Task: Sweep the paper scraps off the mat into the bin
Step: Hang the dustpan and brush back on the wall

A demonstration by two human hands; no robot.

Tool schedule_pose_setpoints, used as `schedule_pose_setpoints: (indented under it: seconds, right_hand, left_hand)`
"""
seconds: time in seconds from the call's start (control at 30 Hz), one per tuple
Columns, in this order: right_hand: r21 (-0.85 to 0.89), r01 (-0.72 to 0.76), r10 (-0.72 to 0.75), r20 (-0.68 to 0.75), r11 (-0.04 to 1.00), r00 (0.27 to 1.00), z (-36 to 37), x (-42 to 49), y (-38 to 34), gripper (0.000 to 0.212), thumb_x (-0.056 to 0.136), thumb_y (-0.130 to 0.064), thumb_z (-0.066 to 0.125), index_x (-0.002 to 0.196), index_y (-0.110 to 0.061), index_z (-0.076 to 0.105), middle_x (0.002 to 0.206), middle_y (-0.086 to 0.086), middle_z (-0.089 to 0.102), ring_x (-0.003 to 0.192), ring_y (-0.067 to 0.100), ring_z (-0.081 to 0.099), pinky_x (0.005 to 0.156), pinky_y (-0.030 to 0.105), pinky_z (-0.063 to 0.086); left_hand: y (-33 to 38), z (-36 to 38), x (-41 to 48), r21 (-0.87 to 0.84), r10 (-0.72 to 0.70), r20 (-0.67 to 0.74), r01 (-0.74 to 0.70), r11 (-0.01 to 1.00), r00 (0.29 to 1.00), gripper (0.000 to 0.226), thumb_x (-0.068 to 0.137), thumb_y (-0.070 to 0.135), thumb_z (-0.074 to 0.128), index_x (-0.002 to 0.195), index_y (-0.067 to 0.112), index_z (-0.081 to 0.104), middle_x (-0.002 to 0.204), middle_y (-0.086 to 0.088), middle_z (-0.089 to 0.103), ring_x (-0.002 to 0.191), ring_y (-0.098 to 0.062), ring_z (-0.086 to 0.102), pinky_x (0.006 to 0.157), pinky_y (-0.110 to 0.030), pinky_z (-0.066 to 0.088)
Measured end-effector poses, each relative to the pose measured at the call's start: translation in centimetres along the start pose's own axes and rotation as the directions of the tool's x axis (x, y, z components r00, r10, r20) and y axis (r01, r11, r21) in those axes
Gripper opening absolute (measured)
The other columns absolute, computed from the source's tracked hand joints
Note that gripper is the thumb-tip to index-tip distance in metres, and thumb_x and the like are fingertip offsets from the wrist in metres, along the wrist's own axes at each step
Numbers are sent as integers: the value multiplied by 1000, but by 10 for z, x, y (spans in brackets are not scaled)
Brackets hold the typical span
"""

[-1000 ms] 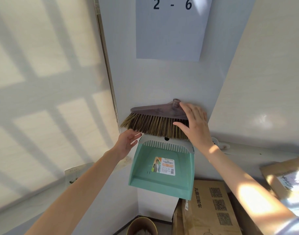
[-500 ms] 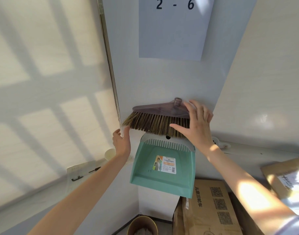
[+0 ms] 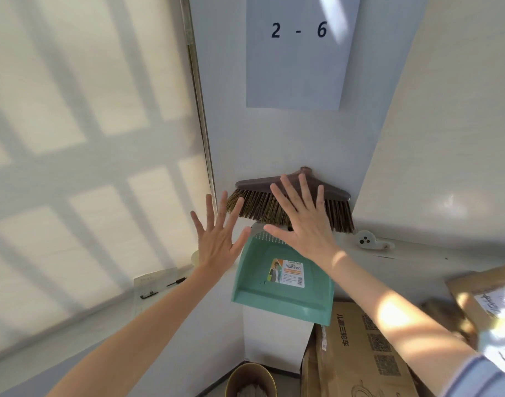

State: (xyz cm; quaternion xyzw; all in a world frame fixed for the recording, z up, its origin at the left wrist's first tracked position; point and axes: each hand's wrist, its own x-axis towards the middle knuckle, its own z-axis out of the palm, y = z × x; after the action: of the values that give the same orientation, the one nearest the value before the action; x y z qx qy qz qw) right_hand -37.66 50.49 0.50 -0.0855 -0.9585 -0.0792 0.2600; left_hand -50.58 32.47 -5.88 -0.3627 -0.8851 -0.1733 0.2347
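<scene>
A brown broom head [image 3: 336, 193] with tan bristles stands against the pale wall, above a green dustpan [image 3: 285, 293] with a product label. My right hand [image 3: 303, 224] is spread flat in front of the bristles, fingers apart, holding nothing. Just left of the dustpan's top edge, my left hand [image 3: 217, 239] is raised with fingers splayed and empty too. At the bottom stands a round yellowish bin [image 3: 250, 379] with white scraps inside. No mat is in view.
Cardboard boxes [image 3: 360, 353] lean at the lower right. A paper sign reading 2 - 6 [image 3: 298, 53] hangs on the wall above. On the left ledge lie a sheet and pens [image 3: 159, 285]. A white wall hook [image 3: 366, 240] sits right of the broom.
Both hands have let go of the broom and dustpan and now spread open in front of them. The view has tilted slightly.
</scene>
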Motion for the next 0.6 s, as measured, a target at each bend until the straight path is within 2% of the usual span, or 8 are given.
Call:
schedule_pose_setpoints:
  seconds: [0.23, 0.43, 0.6]
  right_hand:
    - [85, 6, -14, 95, 996, 995, 14, -26, -34, 81, 90, -73, 24, 154, -31, -1, 162, -5, -12, 148, 23, -15, 116, 57, -9]
    - [142, 70, -82, 79, 987, 993, -1, -47, -50, 80, 91, -73, 23, 154, -31, -2, 162, -6, -11, 148, 22, -14, 116, 57, -9]
    - [207, 160, -176, 63, 965, 982, -21, -77, -77, 78, 91, -72, 19, 154, -32, -4, 162, -5, -13, 148, 22, -15, 116, 58, -9]
  left_hand:
    - [-5, -4, -32, 111, 7, 50, -12, 994, 999, 65, 98, 63, 9, 156, 35, 4, 165, 0, -3, 151, -29, -7, 114, -67, 5]
    - [-6, -35, -74, 165, -124, 19, 119, 979, 992, 64, 99, 60, 12, 157, 33, 6, 165, 1, 1, 151, -28, -5, 114, -66, 9]
    - [-3, -73, -134, 209, -265, -37, 266, 941, 964, 65, 99, 59, 19, 157, 33, 5, 165, 2, -2, 151, -27, -6, 115, -66, 6]
